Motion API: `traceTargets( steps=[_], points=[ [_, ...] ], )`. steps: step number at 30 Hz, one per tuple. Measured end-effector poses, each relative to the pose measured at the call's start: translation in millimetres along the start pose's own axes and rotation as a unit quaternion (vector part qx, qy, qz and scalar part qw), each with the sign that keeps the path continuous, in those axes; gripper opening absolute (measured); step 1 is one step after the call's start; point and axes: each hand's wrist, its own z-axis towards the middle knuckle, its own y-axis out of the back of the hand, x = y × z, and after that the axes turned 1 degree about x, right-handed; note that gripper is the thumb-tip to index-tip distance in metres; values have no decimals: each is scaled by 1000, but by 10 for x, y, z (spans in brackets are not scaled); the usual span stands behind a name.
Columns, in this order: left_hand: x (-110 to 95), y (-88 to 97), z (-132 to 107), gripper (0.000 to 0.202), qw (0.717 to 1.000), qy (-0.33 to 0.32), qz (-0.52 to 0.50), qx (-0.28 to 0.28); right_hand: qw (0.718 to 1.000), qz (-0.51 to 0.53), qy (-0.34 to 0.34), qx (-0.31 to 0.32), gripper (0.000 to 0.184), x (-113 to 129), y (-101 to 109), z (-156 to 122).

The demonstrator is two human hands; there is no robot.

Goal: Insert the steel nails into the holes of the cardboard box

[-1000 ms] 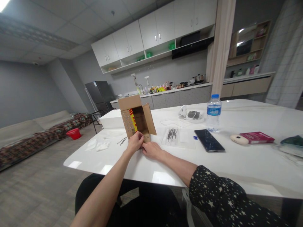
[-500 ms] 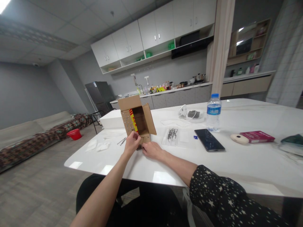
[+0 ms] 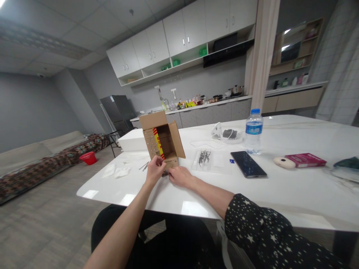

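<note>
A small brown cardboard box (image 3: 161, 140) lies on its side on the white table (image 3: 252, 194), its flaps open toward me and a yellow and red strip inside. My left hand (image 3: 155, 170) is at the box's lower front edge with the fingers pinched together on something small that I cannot make out. My right hand (image 3: 179, 175) rests on the table just right of it, fingers curled against the box's bottom flap. A few thin metal pins (image 3: 144, 166) lie on the table left of the box.
A clear tray of metal bits (image 3: 206, 158), a black phone (image 3: 248, 164), a water bottle (image 3: 253, 131), a red booklet (image 3: 305, 160) and a round beige object (image 3: 283, 162) lie to the right. White tissues (image 3: 116, 172) and a white box (image 3: 131, 141) sit to the left.
My left hand has slid slightly down and left from the box's front flap to its lower edge, fingers tightening into a pinch. My right hand has hardly moved.
</note>
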Motion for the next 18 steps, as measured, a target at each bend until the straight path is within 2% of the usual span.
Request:
traceTargets(
  steps=[5,10,18],
  points=[
    [122,-10,-61,22,998,-7,3,55,1000,1,1,-1,30,6,6,-4],
    [217,-32,-76,17,995,-29,20,92,1000,4,2,-5,30,0,-10,1],
    [226,-14,-71,12,986,-85,41,134,1000,11,10,-5,31,10,15,-11]
  ],
)
